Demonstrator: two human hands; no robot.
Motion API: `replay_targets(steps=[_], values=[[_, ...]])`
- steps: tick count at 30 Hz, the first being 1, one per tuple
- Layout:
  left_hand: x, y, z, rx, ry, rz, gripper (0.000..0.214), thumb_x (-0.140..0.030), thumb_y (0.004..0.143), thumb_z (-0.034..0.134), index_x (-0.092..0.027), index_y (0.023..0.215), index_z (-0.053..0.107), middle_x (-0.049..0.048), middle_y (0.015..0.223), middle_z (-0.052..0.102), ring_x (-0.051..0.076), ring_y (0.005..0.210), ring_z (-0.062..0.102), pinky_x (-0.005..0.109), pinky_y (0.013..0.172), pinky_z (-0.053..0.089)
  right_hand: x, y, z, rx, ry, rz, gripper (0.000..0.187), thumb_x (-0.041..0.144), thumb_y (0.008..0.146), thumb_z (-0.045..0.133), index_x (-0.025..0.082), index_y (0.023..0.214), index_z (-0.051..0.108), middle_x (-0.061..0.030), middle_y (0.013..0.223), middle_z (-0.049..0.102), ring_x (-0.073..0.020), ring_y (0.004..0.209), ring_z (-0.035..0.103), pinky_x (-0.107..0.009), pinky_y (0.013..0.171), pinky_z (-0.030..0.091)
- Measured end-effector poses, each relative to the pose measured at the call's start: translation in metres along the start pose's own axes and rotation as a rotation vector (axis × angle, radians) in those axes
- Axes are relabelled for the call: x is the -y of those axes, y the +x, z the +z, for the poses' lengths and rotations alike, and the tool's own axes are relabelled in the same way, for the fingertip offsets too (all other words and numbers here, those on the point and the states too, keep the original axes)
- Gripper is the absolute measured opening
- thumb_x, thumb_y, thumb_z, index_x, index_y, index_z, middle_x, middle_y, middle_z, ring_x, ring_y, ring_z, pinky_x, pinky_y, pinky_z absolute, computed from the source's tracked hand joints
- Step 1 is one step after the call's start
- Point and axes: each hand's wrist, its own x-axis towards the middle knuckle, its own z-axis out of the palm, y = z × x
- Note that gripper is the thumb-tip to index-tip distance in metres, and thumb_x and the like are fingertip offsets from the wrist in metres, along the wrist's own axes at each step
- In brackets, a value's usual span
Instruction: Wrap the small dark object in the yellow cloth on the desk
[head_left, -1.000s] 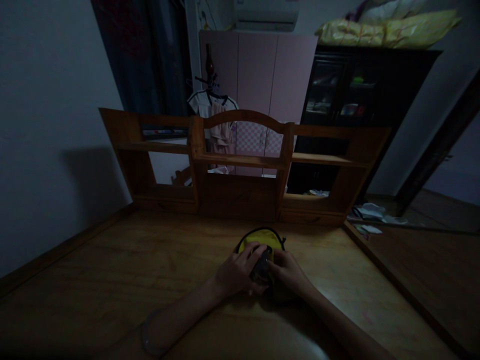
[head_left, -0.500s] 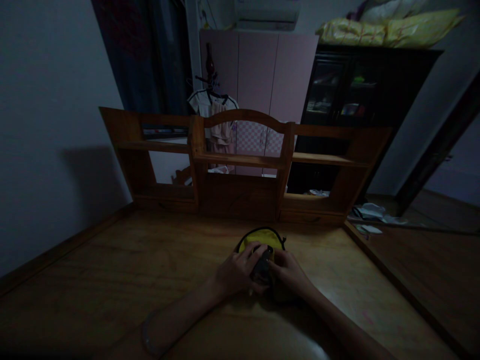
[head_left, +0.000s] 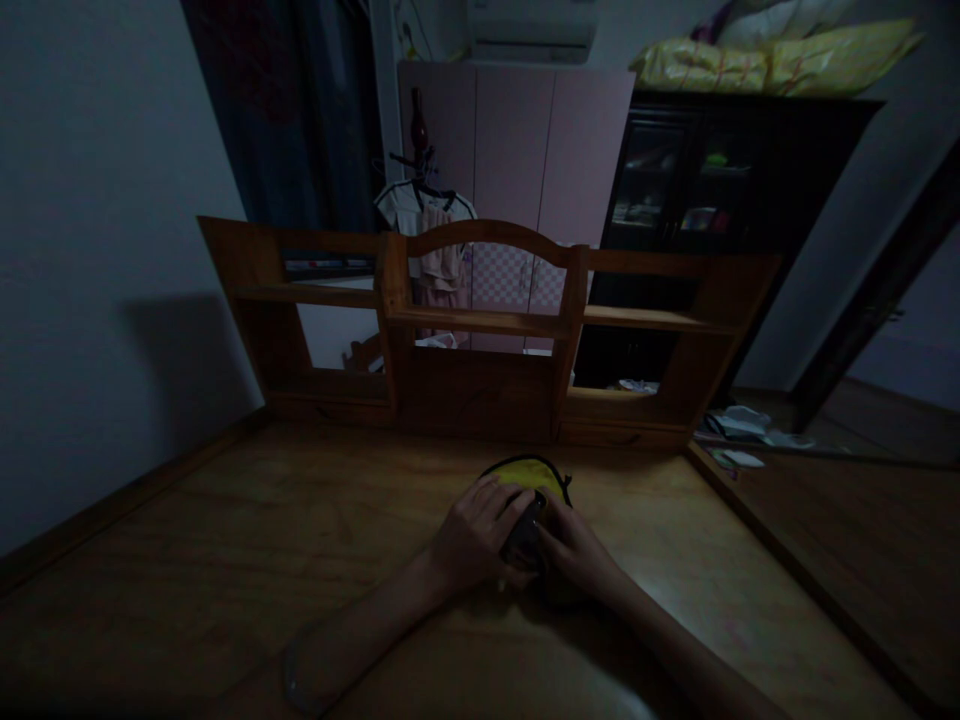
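Observation:
A small dark, glossy object [head_left: 525, 535] sits between my two hands; the dim light and my fingers hide its kind. My left hand [head_left: 474, 530] wraps round it from the left, fingers curled over its top and thumb low on its near side. On the other side my right hand [head_left: 576, 548] is closed in, its fingertips touching the object's right edge. Behind and partly beneath both hands lies a yellow pouch [head_left: 529, 470] with black edging and a zip pull at its right. Its near part is in shadow.
The wooden desk top [head_left: 300, 520] spreads beneath my arms. A wooden shelf unit [head_left: 480, 320] stands along its far edge, and a white wall [head_left: 112, 300] borders the left. On the right, white items [head_left: 742, 425] lie beside the desk, past its raised edge strip [head_left: 787, 570].
My left hand has shifted slightly, its fingers now covering more of the yellow pouch. The right-hand fingers have moved a little around the dark object, which stays in about the same place.

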Motion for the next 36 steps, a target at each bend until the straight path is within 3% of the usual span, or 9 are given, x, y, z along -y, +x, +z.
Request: replay_targets(steps=[7, 17, 28, 33, 36], values=[[-0.002, 0.004, -0.004, -0.062, -0.023, 0.031, 0.082, -0.068, 0.075, 0.057, -0.012, 0.133, 0.041, 0.0162, 0.119, 0.062, 0.029, 0.112, 0.058, 0.054, 0.110, 0.032, -0.005, -0.001, -0.002, -0.003, -0.026, 0.025, 0.042, 0.032, 0.089, 0.054, 0.022, 0.130, 0.051, -0.0084, 0.123, 0.062, -0.0266, 0.113, 0.057, -0.044, 0.100, 0.043], [-0.002, 0.005, -0.006, -0.038, 0.036, 0.033, 0.078, -0.073, 0.075, 0.054, -0.014, 0.127, 0.050, 0.0151, 0.116, 0.063, 0.029, 0.108, 0.059, 0.055, 0.110, 0.032, -0.004, -0.001, -0.001, -0.024, -0.074, 0.021, 0.045, 0.033, 0.090, 0.053, 0.020, 0.133, 0.048, -0.0107, 0.120, 0.064, -0.0271, 0.107, 0.061, -0.043, 0.095, 0.047], [-0.005, 0.012, -0.015, -0.057, -0.011, 0.097, 0.078, -0.071, 0.075, 0.053, -0.011, 0.124, 0.051, 0.0193, 0.128, 0.058, 0.031, 0.121, 0.054, 0.053, 0.111, 0.034, -0.009, -0.003, -0.001, 0.004, -0.092, 0.020, 0.049, 0.027, 0.088, 0.051, 0.019, 0.136, 0.044, -0.0113, 0.110, 0.067, -0.0270, 0.097, 0.063, -0.044, 0.091, 0.048], [-0.005, 0.014, -0.021, -0.091, -0.108, 0.085, 0.086, -0.072, 0.068, 0.061, -0.011, 0.127, 0.046, 0.0191, 0.128, 0.058, 0.031, 0.122, 0.054, 0.053, 0.111, 0.034, 0.006, -0.001, -0.007, 0.106, 0.184, 0.049, 0.050, 0.037, 0.088, 0.057, 0.023, 0.135, 0.046, -0.0082, 0.135, 0.055, -0.0256, 0.123, 0.051, -0.042, 0.106, 0.038], [-0.003, 0.013, -0.025, -0.096, -0.205, 0.082, 0.089, -0.070, 0.063, 0.066, -0.014, 0.129, 0.043, 0.0168, 0.127, 0.059, 0.030, 0.122, 0.053, 0.051, 0.109, 0.038, 0.017, -0.001, -0.006, 0.197, 0.368, 0.080, 0.050, 0.042, 0.087, 0.060, 0.025, 0.132, 0.049, -0.0048, 0.134, 0.055, -0.0239, 0.124, 0.050, -0.039, 0.105, 0.039]])
